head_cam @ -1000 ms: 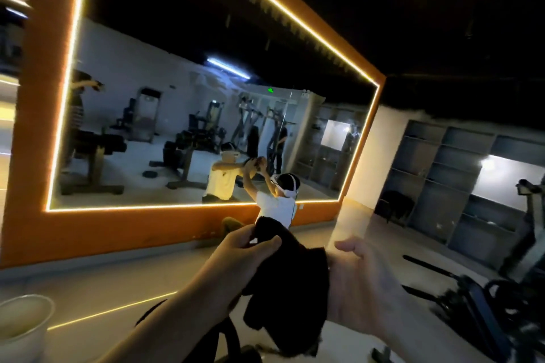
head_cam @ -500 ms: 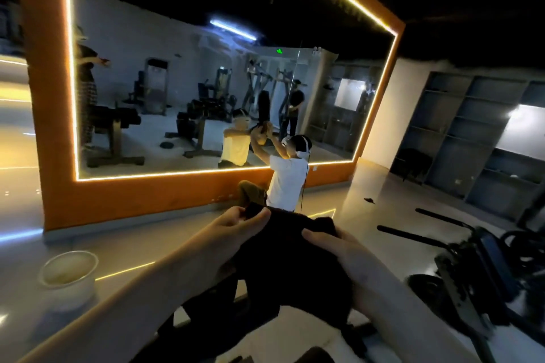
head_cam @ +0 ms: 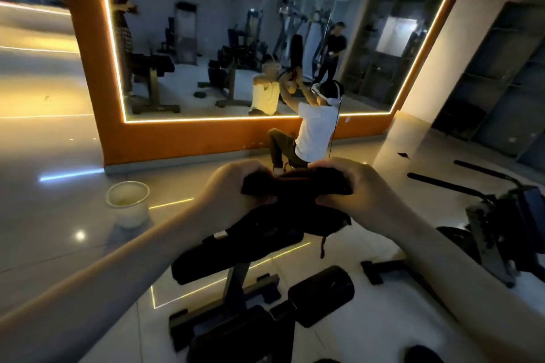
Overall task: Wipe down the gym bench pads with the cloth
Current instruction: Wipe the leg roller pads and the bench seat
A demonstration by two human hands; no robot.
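Since half a second ago both fists have tightened on the cloth (head_cam: pixel 295 188), and my view has tipped down onto the bench. My left hand (head_cam: pixel 230 191) and right hand (head_cam: pixel 356 186) each grip one end of the dark cloth with curled fingers, the rest sagging between them. It hangs over the long black bench pad (head_cam: pixel 236 256) at six o'clock from my hands; I cannot tell whether they touch. A white bucket (head_cam: pixel 128 203) stands at nine o'clock, and a person (head_cam: pixel 312 130) kneels before the mirror (head_cam: pixel 265 38) at twelve.
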